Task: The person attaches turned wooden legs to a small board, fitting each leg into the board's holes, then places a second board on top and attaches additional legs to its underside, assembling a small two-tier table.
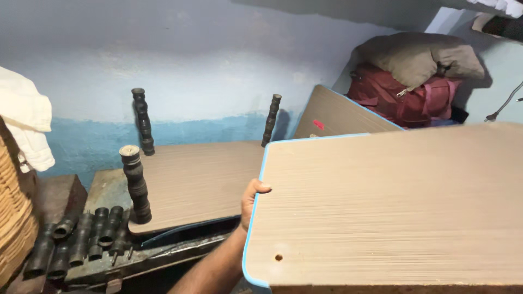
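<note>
Head view: left hand clamped on the left edge of a large wooden board, thumb on top, fingers hidden beneath. Board held near and to the right, filling most of the right half, tilted slightly, trimmed with a light blue edge band and pierced by a small round hole near its near-left corner. Right hand out of sight, so cannot tell its grip.

Left of the held board, a second board lying flat on a dark bench, with three dark turned legs standing upright on it: one near-left, one far-left, one far-right. Near-left of that, a cluster of loose dark turned legs lying side by side. Farther back, a third board leaning against the pale blue wall. Far right, a dark red bag with a brown cushion on top. Far left, a woven basket and white cloth.
</note>
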